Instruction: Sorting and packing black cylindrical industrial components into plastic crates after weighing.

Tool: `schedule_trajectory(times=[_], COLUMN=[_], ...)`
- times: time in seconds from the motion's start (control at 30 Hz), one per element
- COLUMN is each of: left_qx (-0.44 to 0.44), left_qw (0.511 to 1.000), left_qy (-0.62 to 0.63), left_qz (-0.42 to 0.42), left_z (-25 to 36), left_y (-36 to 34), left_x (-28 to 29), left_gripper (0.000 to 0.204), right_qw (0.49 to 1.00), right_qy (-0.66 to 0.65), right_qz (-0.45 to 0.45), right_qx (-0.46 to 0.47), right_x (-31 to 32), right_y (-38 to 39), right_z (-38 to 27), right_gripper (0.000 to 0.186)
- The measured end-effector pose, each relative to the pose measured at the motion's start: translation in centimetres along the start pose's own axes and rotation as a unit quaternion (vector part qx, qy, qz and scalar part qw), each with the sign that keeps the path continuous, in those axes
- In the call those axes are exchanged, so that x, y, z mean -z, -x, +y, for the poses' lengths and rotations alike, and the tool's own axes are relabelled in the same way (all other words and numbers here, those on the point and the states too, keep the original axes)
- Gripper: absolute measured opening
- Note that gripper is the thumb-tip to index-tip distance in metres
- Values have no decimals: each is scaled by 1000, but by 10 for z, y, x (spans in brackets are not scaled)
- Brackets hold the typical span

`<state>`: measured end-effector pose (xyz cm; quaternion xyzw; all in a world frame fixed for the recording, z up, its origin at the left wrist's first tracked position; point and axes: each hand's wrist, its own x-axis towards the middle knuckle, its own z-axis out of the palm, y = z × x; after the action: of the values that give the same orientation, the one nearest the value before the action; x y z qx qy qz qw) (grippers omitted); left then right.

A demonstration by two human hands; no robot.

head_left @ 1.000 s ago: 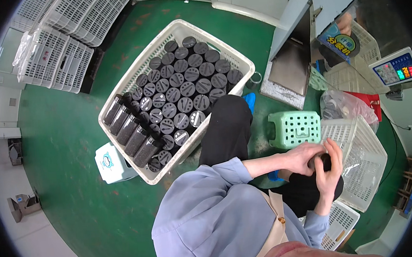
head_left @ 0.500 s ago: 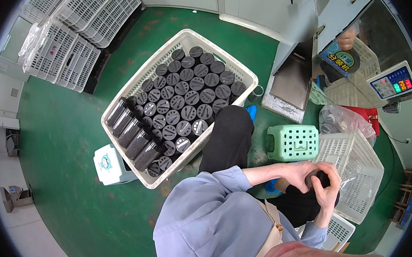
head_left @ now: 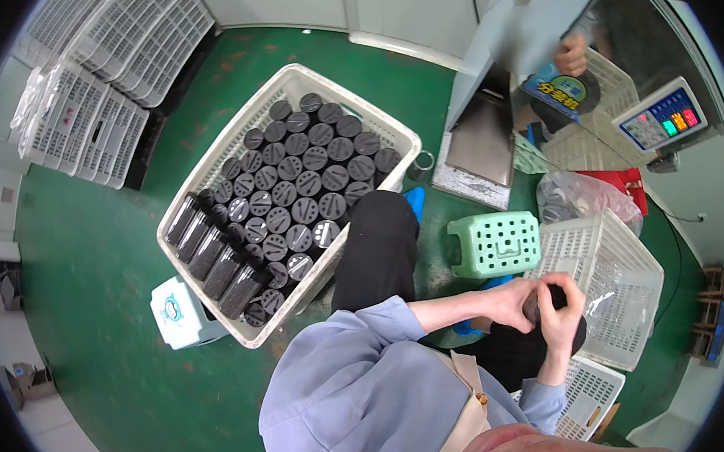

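Observation:
Both my hands are together at the right, above my dark-trousered knee, around a small dark jar (head_left: 533, 307). My left hand (head_left: 508, 304) is wrapped round its side. My right hand (head_left: 563, 319) curls over its dark top, thumb and fingers bent. Much of the jar is hidden by my fingers. Left of my knee stands a large white crate (head_left: 320, 284) full of clear jars with black lids (head_left: 309, 183). Most stand upright with lids up; several lie on their sides along its left end, showing dark grains inside.
A green stool (head_left: 499, 258) stands just beyond my hands. An open white crate (head_left: 639, 290) and a clear plastic bag (head_left: 574, 198) are to the right. A metal machine (head_left: 482, 146) with a lit display (head_left: 664, 121) is behind. Stacked white crates (head_left: 148, 52) fill the far left.
The whole view has shifted, so most things sit further left. My hands stay round the jar, and my right fingers have shifted slightly on its top.

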<state>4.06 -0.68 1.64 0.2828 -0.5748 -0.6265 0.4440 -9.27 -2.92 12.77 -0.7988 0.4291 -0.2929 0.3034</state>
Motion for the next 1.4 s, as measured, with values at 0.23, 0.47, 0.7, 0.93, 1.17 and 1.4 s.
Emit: schedule_trajectory(times=[0.23,0.47,0.7,0.93,1.17,1.4], left_qx=[-13,14,-70,8,-6,99], left_qw=[983,999,973,981,996,992], left_qy=[-136,-31,-153,-150,-75,-11], left_qz=[126,34,158,124,51,-81], left_z=[18,15,14,16,14,13], left_y=[5,4,3,2,4,4], left_x=[13,-8,5,-7,11,-10], left_gripper=[66,49,62,69,55,47], right_qw=[995,996,997,978,996,985], right_qy=[12,-47,-10,-79,-80,-143], right_qz=[93,70,75,153,19,33], right_qx=[-28,-18,2,-120,-30,-88], right_x=[-24,-7,-17,-27,-5,-3], right_y=[-3,9,-6,13,0,22], right_z=[0,5,-1,22,-5,7], right_gripper=[19,11,19,8,20,7])
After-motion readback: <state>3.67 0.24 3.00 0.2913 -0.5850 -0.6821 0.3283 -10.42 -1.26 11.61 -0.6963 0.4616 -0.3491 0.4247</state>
